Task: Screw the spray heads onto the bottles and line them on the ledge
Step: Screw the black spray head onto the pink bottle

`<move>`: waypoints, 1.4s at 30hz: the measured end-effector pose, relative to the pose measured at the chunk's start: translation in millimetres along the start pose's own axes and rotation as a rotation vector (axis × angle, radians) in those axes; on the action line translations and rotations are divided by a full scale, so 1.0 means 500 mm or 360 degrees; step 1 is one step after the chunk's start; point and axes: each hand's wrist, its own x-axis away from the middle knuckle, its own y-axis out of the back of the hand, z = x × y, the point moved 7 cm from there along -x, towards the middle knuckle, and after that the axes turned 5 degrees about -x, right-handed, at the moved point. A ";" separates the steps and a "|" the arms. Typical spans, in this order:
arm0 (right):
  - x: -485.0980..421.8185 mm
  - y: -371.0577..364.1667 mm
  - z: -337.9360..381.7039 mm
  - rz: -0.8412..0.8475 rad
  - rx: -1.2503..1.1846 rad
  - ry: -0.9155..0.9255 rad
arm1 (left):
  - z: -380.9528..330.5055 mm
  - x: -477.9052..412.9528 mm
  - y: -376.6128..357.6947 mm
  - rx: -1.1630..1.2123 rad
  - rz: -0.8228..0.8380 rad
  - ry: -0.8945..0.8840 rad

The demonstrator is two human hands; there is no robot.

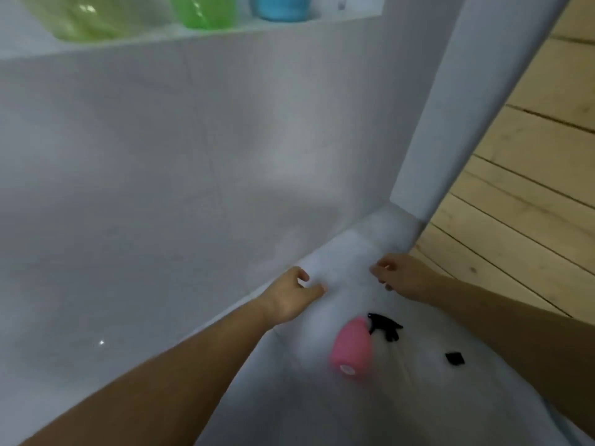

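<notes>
A pink bottle (351, 350) lies on its side on the white surface (322, 397) in front of me, with a black spray head (386, 326) at its neck; whether the two are joined I cannot tell. A small black piece (454, 358) lies to its right. Three bottles stand on the ledge (225, 33) at the top: a yellow-green one (83, 17), a green one (203, 11) and a blue one (281, 6), their tops cut off by the frame. My left hand (293, 296) and my right hand (402, 276) hover beyond the pink bottle, fingers loosely curled, holding nothing.
A white tiled wall (193, 140) rises between the surface and the ledge. A white post (428, 123) stands at the right corner. Pale wooden floorboards (531, 188) lie to the right, beyond the surface's edge.
</notes>
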 end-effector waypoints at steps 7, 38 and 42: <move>-0.055 -0.065 -0.218 0.0273 0.0213 -0.0295 | 0.107 -0.112 -0.212 -0.0032 0.0320 0.0277; -0.177 -0.224 -0.362 0.0177 -0.0725 -0.0752 | 0.182 -0.200 -0.349 -0.0027 0.0313 0.0237; -0.167 -0.186 -0.292 0.0258 -0.0962 -0.0692 | 0.158 -0.164 -0.277 0.0111 0.0207 0.0136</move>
